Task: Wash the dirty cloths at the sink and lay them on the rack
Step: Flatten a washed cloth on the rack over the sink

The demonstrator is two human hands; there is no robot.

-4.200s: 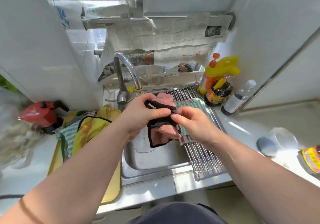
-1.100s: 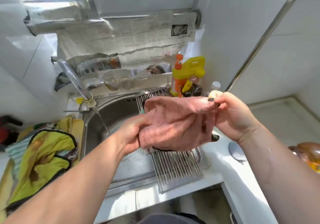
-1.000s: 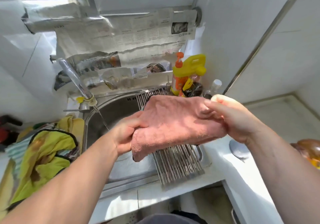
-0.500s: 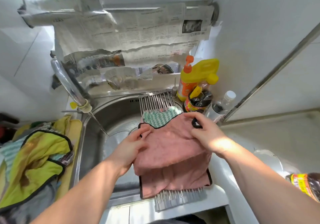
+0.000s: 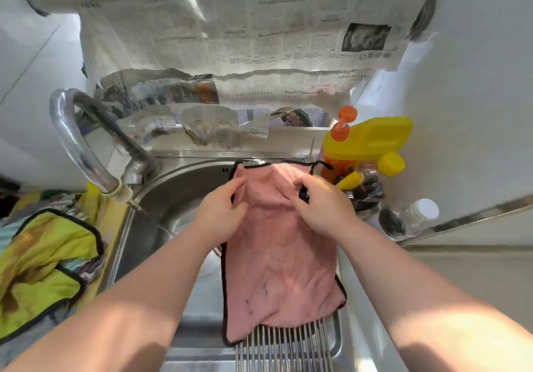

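A pink cloth [image 5: 279,259] with a black hem lies spread along the metal rack [image 5: 284,345] across the right side of the steel sink [image 5: 178,198]. My left hand [image 5: 220,213] pinches the cloth's left edge near its far end. My right hand [image 5: 320,207] grips a fold and the black loop near the far right corner. The green cloth seen earlier on the rack is hidden under the pink one. A pile of dirty cloths, a stained yellow one [image 5: 43,265] on top, sits on a tray left of the sink.
The curved tap [image 5: 83,152] stands at the sink's left rear. A yellow and orange soap bottle [image 5: 360,144], a dark jar [image 5: 366,193] and a clear bottle [image 5: 409,216] crowd the rack's far right corner. Newspaper covers the wall behind. The counter runs to the right.
The pink cloth went from held up between both hands to lying on the rack, and its far end has been drawn further back over the green cloth. Both hands moved toward the rack's far end.
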